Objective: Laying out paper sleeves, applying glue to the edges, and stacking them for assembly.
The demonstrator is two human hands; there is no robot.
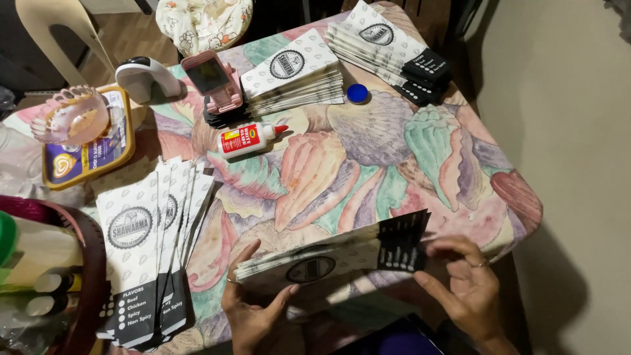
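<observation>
A stack of flat white paper bags with black ends and round black emblems (332,258) lies sideways at the near table edge. My left hand (252,304) grips its white end, thumb on top. My right hand (465,283) touches the black end with spread fingers, a ring on one finger. The stack is slightly fanned along its upper edge.
On the shell-patterned tablecloth (368,158) lie a glue bottle with a red cap (251,139), a blue cap (357,93), a pink phone (213,80), and more bag stacks at the back (294,72), far right (388,49) and left (150,243). A glass bowl (71,113) sits on a tray.
</observation>
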